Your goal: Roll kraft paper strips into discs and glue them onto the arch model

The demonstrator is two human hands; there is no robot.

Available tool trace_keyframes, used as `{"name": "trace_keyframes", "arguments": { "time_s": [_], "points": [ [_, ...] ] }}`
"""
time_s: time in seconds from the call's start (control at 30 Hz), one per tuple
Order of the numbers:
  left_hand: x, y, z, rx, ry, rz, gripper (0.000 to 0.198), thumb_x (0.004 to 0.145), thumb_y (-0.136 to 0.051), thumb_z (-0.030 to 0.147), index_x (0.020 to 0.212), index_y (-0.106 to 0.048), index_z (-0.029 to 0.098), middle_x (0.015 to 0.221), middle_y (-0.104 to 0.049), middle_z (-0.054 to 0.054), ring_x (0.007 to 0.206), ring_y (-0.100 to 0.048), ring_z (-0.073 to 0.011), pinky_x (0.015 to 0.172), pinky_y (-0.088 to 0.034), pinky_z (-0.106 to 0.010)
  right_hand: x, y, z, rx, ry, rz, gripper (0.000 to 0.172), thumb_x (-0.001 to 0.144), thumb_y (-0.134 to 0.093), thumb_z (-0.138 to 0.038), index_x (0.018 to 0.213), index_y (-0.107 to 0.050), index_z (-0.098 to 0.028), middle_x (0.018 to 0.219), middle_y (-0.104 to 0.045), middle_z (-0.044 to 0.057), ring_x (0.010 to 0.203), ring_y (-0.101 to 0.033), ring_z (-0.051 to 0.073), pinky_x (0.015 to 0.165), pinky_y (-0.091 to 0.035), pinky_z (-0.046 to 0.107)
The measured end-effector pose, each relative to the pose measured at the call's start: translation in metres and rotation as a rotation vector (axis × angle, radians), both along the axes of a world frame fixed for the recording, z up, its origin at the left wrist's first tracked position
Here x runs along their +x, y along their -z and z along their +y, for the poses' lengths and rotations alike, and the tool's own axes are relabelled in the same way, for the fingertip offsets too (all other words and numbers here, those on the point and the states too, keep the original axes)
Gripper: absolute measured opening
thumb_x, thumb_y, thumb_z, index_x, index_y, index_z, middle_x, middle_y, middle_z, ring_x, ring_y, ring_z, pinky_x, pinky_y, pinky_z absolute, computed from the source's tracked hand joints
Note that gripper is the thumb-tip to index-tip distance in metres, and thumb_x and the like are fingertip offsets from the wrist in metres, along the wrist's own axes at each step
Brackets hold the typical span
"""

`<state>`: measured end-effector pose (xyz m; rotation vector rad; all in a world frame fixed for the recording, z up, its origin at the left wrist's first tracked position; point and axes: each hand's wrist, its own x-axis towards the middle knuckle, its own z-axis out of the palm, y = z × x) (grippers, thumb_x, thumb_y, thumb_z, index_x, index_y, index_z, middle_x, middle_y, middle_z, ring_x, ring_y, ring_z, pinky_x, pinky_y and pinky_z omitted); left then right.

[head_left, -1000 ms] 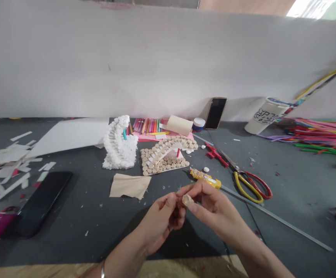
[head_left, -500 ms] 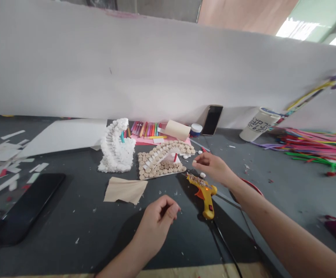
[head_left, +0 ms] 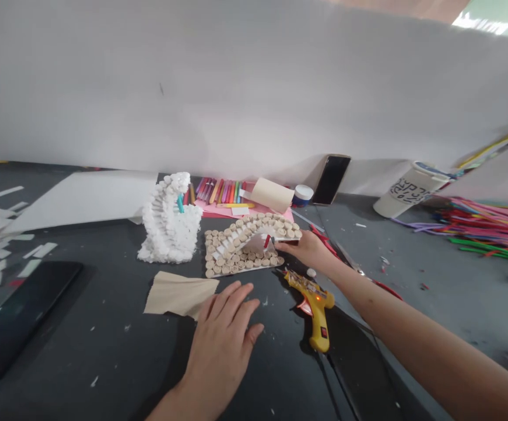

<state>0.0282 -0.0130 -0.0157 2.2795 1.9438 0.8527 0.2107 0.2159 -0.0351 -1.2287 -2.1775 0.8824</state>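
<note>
My left hand (head_left: 218, 345) is open above the dark table, palm down with fingers spread. Its fingertips reach the right edge of a piece of beige crepe paper (head_left: 177, 292). At the back, my right hand (head_left: 308, 248) grips the right end of a small craft model (head_left: 236, 263), an arched stair on a flat base, both covered in beige paper rolls. The far fingers are hidden behind that end. A yellow hot glue gun (head_left: 319, 313) lies just in front of my right hand, its light glowing orange.
A white fluffy stair model (head_left: 170, 225) stands left of the beige one. Around are a black phone (head_left: 26, 316), markers (head_left: 218, 191), a propped phone (head_left: 331, 180), a tilted white cup (head_left: 407, 190), pipe cleaners (head_left: 490, 225) and red-handled scissors (head_left: 345, 257).
My right hand has moved from beside the beige model, with a small pale piece at its fingertips, onto the model's right end. My left hand has uncurled and shifted left towards the crepe paper.
</note>
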Motion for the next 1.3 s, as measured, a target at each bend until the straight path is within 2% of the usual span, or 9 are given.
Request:
{"name": "trace_keyframes", "arguments": {
  "time_s": [0.13,0.27,0.37,0.7,0.93,1.1,1.3],
  "points": [
    [-0.006,0.007,0.007,0.026,-0.068,0.149,0.027,0.096,-0.05,0.032,0.115,-0.062,0.018,0.139,-0.058,-0.009,0.132,-0.049,-0.0282,0.107,-0.036,-0.05,-0.004,0.004,0.001,0.001,-0.054,0.019,0.028,0.078,-0.071,-0.043,0.102,-0.072,-0.028,0.108,-0.076,0.001,0.105,-0.069,0.028,0.093,-0.055,0.044],
    [-0.011,0.009,0.011,0.025,-0.119,0.198,0.033,0.097,-0.047,0.038,0.12,-0.06,0.017,0.142,-0.056,-0.009,0.135,-0.046,-0.0283,0.115,-0.023,-0.054,-0.007,0.01,0.003,-0.007,-0.089,0.041,0.027,0.078,-0.071,-0.042,0.102,-0.073,-0.03,0.112,-0.074,0.0,0.108,-0.068,0.027,0.095,-0.055,0.043],
    [-0.015,0.008,0.012,0.005,-0.143,0.217,0.034,0.097,-0.046,0.038,0.12,-0.06,0.017,0.142,-0.055,-0.01,0.136,-0.044,-0.0292,0.117,-0.018,-0.057,-0.008,0.012,0.003,-0.012,-0.1,0.043,0.029,0.079,-0.07,-0.041,0.105,-0.073,-0.029,0.111,-0.075,0.0,0.108,-0.068,0.026,0.093,-0.057,0.042],
    [-0.025,0.011,0.013,0.004,-0.178,0.287,0.038,0.097,-0.044,0.042,0.12,-0.06,0.016,0.139,-0.058,-0.014,0.132,-0.048,-0.0329,0.114,-0.02,-0.063,0.001,0.006,0.004,0.023,-0.093,-0.031,0.033,0.082,-0.065,-0.042,0.112,-0.073,-0.03,0.11,-0.074,0.004,0.112,-0.065,0.032,0.098,-0.052,0.051],
    [-0.027,0.013,0.015,-0.025,-0.189,0.286,0.038,0.096,-0.046,0.042,0.12,-0.06,0.015,0.139,-0.057,-0.014,0.132,-0.049,-0.0334,0.115,-0.02,-0.064,-0.003,0.011,0.003,0.016,-0.093,0.011,0.034,0.08,-0.065,-0.04,0.111,-0.072,-0.028,0.117,-0.073,0.002,0.113,-0.065,0.029,0.096,-0.055,0.043],
    [-0.028,0.013,0.015,-0.034,-0.194,0.278,0.038,0.097,-0.045,0.041,0.121,-0.06,0.015,0.14,-0.057,-0.015,0.131,-0.05,-0.033,0.115,-0.02,-0.064,-0.003,0.014,0.006,0.015,-0.085,0.011,0.03,0.079,-0.065,-0.037,0.106,-0.073,-0.029,0.114,-0.073,0.001,0.113,-0.065,0.029,0.1,-0.052,0.046],
    [-0.027,0.012,0.015,-0.05,-0.185,0.268,0.038,0.096,-0.047,0.04,0.121,-0.06,0.015,0.14,-0.056,-0.016,0.131,-0.05,-0.0337,0.114,-0.02,-0.065,-0.002,0.014,0.006,-0.002,-0.093,0.008,0.032,0.079,-0.067,-0.04,0.109,-0.073,-0.03,0.113,-0.074,0.001,0.112,-0.065,0.03,0.1,-0.052,0.048]
  ]
}}
